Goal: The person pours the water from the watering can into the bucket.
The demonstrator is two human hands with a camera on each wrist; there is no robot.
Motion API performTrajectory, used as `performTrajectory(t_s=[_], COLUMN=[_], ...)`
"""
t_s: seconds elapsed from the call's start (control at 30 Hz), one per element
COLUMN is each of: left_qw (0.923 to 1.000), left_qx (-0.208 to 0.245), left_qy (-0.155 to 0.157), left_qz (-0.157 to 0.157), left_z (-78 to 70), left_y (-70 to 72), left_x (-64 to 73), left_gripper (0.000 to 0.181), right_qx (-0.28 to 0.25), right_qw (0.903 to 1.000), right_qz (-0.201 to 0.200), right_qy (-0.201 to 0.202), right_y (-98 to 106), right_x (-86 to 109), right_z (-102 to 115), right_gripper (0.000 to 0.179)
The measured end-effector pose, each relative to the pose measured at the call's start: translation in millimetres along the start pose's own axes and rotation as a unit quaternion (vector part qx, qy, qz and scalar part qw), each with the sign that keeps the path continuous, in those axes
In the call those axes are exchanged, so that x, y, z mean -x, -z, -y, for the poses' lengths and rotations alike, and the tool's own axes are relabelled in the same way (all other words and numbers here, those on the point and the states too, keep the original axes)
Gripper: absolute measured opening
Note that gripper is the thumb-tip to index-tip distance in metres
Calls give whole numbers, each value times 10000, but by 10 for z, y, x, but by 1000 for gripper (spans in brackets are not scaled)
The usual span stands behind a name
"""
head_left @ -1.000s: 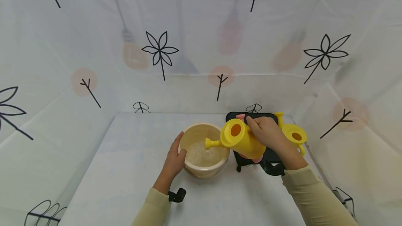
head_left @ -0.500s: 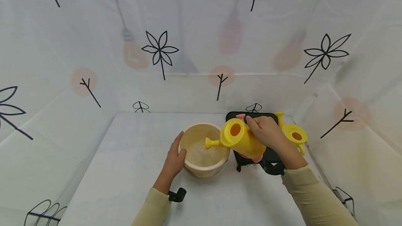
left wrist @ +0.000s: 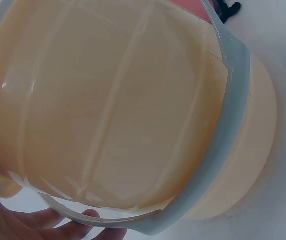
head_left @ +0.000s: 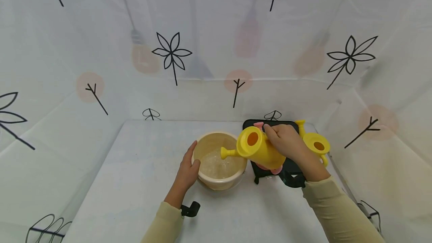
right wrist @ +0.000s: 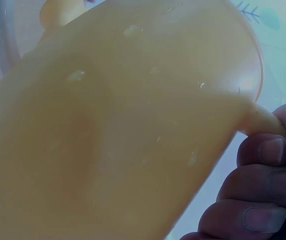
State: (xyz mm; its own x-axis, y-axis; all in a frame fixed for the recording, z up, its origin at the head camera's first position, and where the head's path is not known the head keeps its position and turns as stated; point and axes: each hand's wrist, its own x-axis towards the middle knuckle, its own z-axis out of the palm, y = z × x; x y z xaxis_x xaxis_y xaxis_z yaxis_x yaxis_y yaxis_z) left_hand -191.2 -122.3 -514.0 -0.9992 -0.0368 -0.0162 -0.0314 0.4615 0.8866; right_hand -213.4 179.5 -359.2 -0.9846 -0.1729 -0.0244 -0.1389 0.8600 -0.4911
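A cream bucket (head_left: 219,177) stands upright on the table, with water rippling inside. Against its left side rests my left hand (head_left: 188,166), thumb by the rim and fingers extended along the outer wall. In the left wrist view, fingertips (left wrist: 90,214) lie at the bucket's grey handle (left wrist: 233,110). My right hand (head_left: 287,142) grips the handle of a yellow watering can (head_left: 261,151), tilted so its spout (head_left: 230,153) hangs over the bucket. The right wrist view shows curled fingers (right wrist: 255,185) round that handle, beside the can's body (right wrist: 117,120).
A second yellow watering can (head_left: 316,143) stands at the right beyond my right forearm. Beneath the held can lies a black mat or tray (head_left: 251,124) with a pink object (head_left: 258,125), mostly hidden. Patterned sheets (head_left: 209,96) border the white table (head_left: 145,183).
Both hands, the bucket and the tilted watering can keep nearly the same places. The ripples on the water in the bucket shift.
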Motion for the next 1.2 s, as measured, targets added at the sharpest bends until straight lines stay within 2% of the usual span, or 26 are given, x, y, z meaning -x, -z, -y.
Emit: performTrajectory(t_s=[0.77,1.2], left_qw=[9998,10000], left_qx=[-43,-36], left_qy=[-171,33], left_qz=[-105,-10], left_z=[-31,-59], left_y=[5,14], left_x=[14,27], left_gripper=[67,68], right_qx=[69,80], right_qw=[10000,10000], right_qz=[0,-33], right_qy=[-12,-16], right_y=[15,-2], right_x=[10,-10], right_z=[23,-3], right_gripper=[60,61])
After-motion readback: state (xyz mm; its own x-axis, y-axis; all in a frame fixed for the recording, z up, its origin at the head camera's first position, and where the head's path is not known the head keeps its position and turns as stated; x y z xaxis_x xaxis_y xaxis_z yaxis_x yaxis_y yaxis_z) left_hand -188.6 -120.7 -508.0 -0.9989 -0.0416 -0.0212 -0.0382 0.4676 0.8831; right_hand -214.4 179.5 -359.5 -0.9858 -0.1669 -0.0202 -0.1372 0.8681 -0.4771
